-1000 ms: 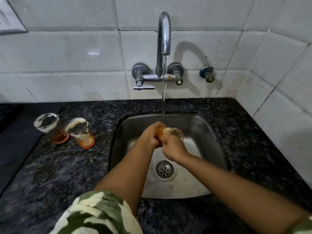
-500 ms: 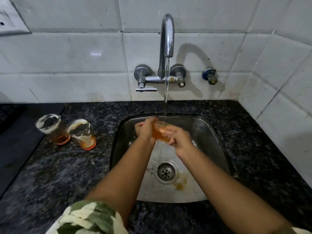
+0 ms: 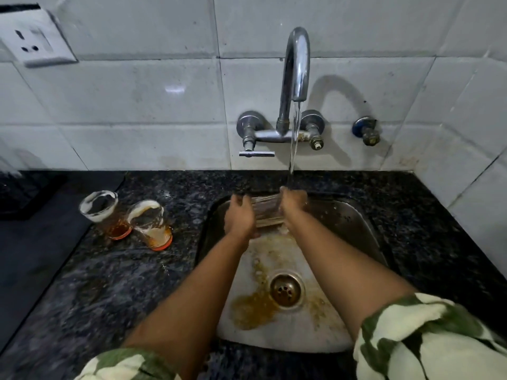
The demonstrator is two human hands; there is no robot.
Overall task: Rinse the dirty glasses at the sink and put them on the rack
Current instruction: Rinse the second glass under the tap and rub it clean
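A clear glass [image 3: 267,213] lies sideways between my two hands over the steel sink [image 3: 354,226], blurred by motion. My left hand [image 3: 240,216] cups its left end and my right hand [image 3: 292,208] grips its right end, right under the water stream from the chrome tap [image 3: 296,64]. Two dirty glasses stand on the dark granite counter left of the sink: one [image 3: 103,213] with foam at the rim and brown liquid at the bottom, the other [image 3: 151,224] tilted beside it with foamy residue. No rack is in view.
Brown residue spreads across the sink floor around the drain [image 3: 285,289]. A dark mat [image 3: 33,242] covers the counter at far left. A wall socket [image 3: 35,37] sits upper left, a small valve [image 3: 366,131] right of the tap. Tiled walls close the back and right.
The orange liquid has left the glass, which now looks clear; brown liquid has spread over the sink floor. Both hands have moved up toward the stream, holding the glass sideways.
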